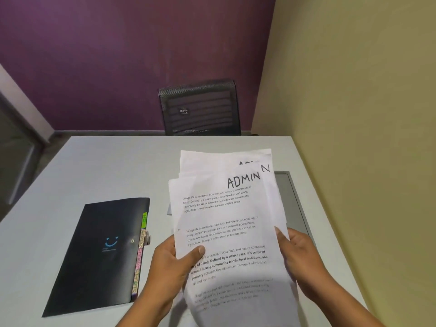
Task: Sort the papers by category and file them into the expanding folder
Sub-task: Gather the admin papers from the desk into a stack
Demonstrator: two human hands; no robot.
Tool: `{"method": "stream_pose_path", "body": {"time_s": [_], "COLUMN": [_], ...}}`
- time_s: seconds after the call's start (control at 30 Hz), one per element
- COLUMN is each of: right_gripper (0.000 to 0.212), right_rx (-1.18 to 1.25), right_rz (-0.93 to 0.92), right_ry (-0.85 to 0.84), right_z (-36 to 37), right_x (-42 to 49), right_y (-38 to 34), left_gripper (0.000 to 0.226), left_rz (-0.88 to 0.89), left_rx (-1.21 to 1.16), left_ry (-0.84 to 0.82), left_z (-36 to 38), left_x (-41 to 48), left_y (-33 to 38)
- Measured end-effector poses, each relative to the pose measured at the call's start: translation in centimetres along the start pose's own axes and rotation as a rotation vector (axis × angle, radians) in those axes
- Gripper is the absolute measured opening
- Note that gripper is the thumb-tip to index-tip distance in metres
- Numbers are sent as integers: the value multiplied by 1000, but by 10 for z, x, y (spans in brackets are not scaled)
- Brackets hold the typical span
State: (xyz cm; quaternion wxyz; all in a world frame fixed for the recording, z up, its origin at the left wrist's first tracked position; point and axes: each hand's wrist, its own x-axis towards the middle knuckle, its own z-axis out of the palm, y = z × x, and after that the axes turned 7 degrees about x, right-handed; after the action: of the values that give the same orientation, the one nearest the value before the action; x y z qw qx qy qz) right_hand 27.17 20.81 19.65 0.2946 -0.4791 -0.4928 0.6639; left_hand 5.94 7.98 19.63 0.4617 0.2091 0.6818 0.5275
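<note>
The pale bench carries everything, and a mesh chair stands at its far edge. The papers are held up over the right half of the bench as a loose, fanned stack. The top sheet is headed ADMIN by hand, and two sheets behind it show parts of what looks like the same word. The folder lies flat on the left, well apart from the stack, black and closed, with its snap fastened.

The left hand grips the stack's near left edge, thumb pressed on the top sheet. The right hand grips the right edge, its fingers behind the sheets. Coloured tabs stick out of the folder's right side, their labels too small to read surely.

This looks like the sorting step: headings are being read and nothing is filed. Next, one hand must let go of the stack to open the folder and find the matching tab.
</note>
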Motion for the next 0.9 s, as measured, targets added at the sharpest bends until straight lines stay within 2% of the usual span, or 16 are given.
{"method": "stream_pose_path", "body": {"time_s": [0.07, 0.17, 0.33, 0.4, 0.6, 0.67, 0.77, 0.9], "right_gripper": [41, 23, 16, 18, 19, 21, 20, 18], "right_rx": [-19, 8, 134, 165, 236, 153, -96, -129], "right_rz": [-29, -56, -92, -94, -43, -40, -68, -90], "right_ry": [-2, 2, 45, 35, -47, -112, -86, 10], "right_z": [-2, -3, 0, 1, 1, -2, -4, -3], "right_x": [2, 4, 2, 2, 1, -2, -4, -6], "right_y": [1, 2, 5, 5, 6, 10, 19, 25], "left_gripper": [30, 35, 62, 65, 40, 39, 36, 28], "left_rz": [-10, -3, 50, 47, 54, 69, 129, 269], "left_rx": [16, 68, 160, 152, -10, -51, -3, 163], "left_ry": [6, 17, 39, 32, 17, 39, 86, 134], "left_z": [0, -2, -5, -5, -4, -1, 3, 6], "left_x": [-1, -1, 0, 2, 4, 4, 3, 5], "left_y": [-2, -9, -20, -24, -31, -34, -39, -39]}}
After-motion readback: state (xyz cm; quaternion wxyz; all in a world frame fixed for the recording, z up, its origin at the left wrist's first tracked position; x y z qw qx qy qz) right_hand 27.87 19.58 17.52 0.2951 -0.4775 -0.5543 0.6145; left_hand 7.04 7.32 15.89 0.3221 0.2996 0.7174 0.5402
